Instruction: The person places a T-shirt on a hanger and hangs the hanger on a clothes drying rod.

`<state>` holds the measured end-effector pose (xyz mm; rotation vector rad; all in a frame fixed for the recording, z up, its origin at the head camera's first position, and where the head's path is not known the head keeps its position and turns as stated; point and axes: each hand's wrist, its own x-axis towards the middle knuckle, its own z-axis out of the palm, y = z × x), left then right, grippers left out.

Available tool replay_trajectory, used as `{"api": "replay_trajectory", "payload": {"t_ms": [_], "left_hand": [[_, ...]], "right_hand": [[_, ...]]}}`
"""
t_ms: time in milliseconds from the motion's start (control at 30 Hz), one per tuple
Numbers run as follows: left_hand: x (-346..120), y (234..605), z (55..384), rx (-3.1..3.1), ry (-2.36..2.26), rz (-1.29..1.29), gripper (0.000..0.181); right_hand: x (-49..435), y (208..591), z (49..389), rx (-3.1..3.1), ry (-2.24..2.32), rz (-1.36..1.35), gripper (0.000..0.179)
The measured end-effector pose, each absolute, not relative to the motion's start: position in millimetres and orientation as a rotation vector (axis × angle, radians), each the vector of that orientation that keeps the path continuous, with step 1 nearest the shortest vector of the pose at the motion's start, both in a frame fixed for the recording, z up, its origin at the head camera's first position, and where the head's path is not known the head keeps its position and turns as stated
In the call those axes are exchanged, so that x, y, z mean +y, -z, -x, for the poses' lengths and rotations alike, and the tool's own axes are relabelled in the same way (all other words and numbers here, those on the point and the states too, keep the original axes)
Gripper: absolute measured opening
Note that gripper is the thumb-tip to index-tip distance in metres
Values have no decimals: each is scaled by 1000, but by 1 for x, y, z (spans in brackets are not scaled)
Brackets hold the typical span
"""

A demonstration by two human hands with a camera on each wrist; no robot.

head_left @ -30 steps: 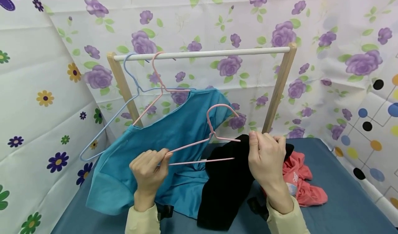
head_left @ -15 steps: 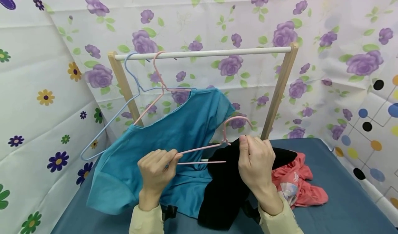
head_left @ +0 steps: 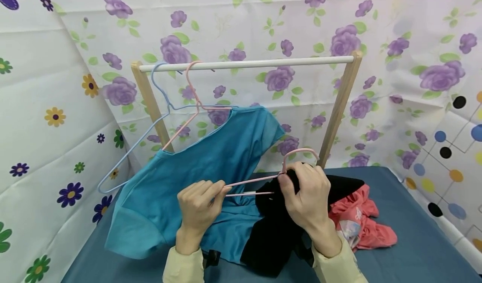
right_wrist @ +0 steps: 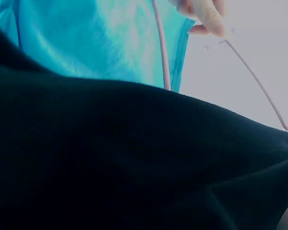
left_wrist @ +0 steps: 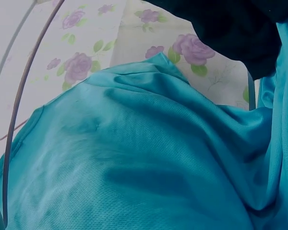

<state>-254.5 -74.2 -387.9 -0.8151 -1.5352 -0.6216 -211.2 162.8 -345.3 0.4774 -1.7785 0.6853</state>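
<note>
My left hand (head_left: 201, 207) grips one end of a pink hanger (head_left: 250, 182), whose bare arm and lower bar reach rightward. The hanger's other side runs into a black garment (head_left: 273, 237); its exact kind is unclear. My right hand (head_left: 306, 197) holds the black cloth close to the hanger's neck, thumb in front; the hook rises above it. Whether that hand also grips the wire is hard to tell. In the right wrist view the black garment (right_wrist: 110, 158) fills the lower part, with my left hand's fingers (right_wrist: 209, 14) on the wire at top.
A rack with a white rod (head_left: 248, 63) and wooden posts stands behind. A blue hanger (head_left: 129, 151) and another pink hanger (head_left: 191, 86) bearing a blue T-shirt (head_left: 196, 161) hang at its left. A coral garment (head_left: 370, 228) lies on the dark blue surface (head_left: 418, 237) at right.
My left hand has moved rightward with the hanger, pushing it further into the black garment. The hook has shifted right and down. My right hand has moved slightly left, closer to the hanger's neck.
</note>
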Motion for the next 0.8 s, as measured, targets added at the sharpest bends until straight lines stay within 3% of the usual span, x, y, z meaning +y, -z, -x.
{"api": "replay_trajectory", "payload": {"t_ms": [400, 600, 800], "left_hand": [[-66, 370, 238, -1546, 565, 850, 25], [-51, 356, 222, -1399, 564, 1116, 23], [-31, 380, 218, -1870, 650, 1334, 22]], "right_hand": [[168, 346, 217, -1786, -636, -415, 48], [180, 341, 214, -1781, -731, -386, 50], [193, 338, 213, -1735, -826, -363, 43]]}}
